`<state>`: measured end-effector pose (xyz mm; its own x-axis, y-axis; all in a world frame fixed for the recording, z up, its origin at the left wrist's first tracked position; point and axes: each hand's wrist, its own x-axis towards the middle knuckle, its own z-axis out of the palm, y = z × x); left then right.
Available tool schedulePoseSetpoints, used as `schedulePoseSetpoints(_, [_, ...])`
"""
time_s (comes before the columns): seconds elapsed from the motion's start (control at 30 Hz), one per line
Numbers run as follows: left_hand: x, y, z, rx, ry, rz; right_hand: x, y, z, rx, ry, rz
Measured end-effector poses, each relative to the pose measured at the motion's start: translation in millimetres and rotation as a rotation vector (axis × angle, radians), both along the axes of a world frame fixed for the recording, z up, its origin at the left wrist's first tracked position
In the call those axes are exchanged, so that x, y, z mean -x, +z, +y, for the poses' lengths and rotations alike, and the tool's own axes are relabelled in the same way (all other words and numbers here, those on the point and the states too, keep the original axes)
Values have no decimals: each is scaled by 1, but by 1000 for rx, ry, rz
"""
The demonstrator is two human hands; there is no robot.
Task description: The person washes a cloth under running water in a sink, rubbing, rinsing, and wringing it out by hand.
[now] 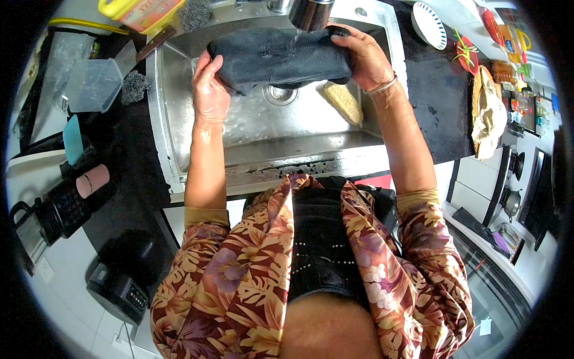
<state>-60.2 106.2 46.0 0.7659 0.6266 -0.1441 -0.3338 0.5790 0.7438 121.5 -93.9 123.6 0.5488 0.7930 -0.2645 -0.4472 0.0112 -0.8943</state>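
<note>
A dark wet cloth (281, 58) is stretched between my two hands above the steel sink (251, 134). My left hand (209, 90) grips its left end, thumb on top and the other fingers partly hidden. At the right end, my right hand (365, 60) is closed on the cloth with the thumb over its edge. The black faucet head (311, 14) hangs just above the cloth's upper edge, and water seems to fall onto the fabric. A pale yellowish loofah-like sponge (343, 103) lies in the sink at the right, beyond the drain (280, 94).
Left of the sink are a steel wool scrubber (135, 87), a clear plastic container (94, 85), a knife (154, 44) and a pink cup (92, 181). A yellow container (140, 13) stands behind. On the right counter sit a white bowl (429, 26) and a cutting board (476, 102).
</note>
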Motion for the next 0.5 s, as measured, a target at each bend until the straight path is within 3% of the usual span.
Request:
schedulePoseSetpoints(0.1, [2, 0, 4, -43, 8, 15, -4, -18, 3, 145, -132, -355])
schedulePoseSetpoints(0.2, [4, -1, 9, -75, -5, 6, -11, -13, -2, 514, -144, -1080])
schedulePoseSetpoints(0.37, [3, -2, 12, -206, -27, -16, -17, -7, 3, 475, -273, -982])
schedulePoseSetpoints(0.5, [-5, -33, 8, -670, 414, 359, 11, 14, 16, 251, -284, -1085])
